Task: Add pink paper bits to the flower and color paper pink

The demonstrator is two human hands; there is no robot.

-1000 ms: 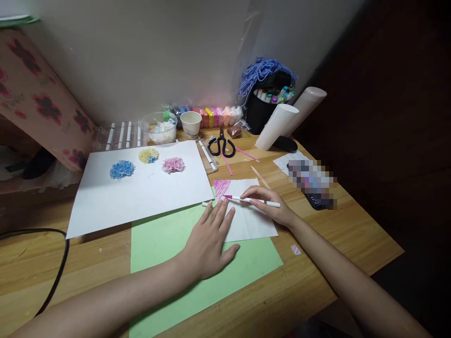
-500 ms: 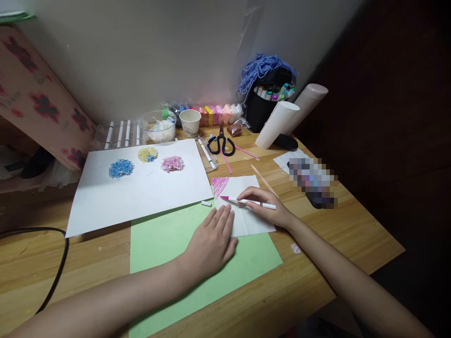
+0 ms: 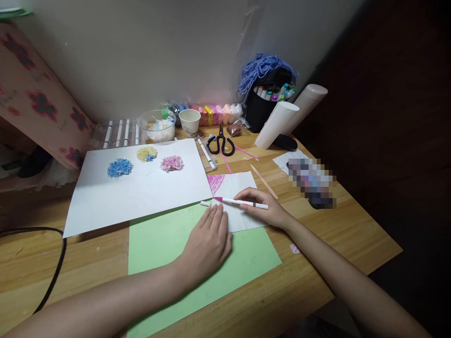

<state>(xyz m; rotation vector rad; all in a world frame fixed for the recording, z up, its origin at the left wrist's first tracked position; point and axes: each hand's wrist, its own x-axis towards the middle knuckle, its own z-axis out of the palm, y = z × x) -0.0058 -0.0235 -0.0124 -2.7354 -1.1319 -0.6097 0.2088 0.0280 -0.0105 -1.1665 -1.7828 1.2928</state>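
Observation:
My right hand point(image 3: 260, 205) pinches a white marker point(image 3: 244, 203) whose pink tip rests at the left edge of a small white paper point(image 3: 243, 185). Pink strokes fill that paper's upper left corner. Flat with fingers stretched out, my left hand point(image 3: 208, 236) presses on the paper's lower left part and on the green sheet point(image 3: 158, 244) beneath. A white marker cap point(image 3: 205, 203) lies just beyond its fingertips. To the left, a large white sheet point(image 3: 141, 197) carries blue, yellow and pink crinkled paper flower clusters; its edge meets the small paper.
Black-handled scissors point(image 3: 221, 143), a paper cup point(image 3: 190, 123) and a clear bowl point(image 3: 157, 127) stand along the back. A black pen holder point(image 3: 260, 110) and white rolls point(image 3: 276, 126) are at the back right. A wooden stick point(image 3: 264, 182) lies right of the paper; a cable point(image 3: 58, 267) curves at left.
The small white paper has slid slightly left, with both hands moving along with it. The marker tip has shifted left to the paper's edge.

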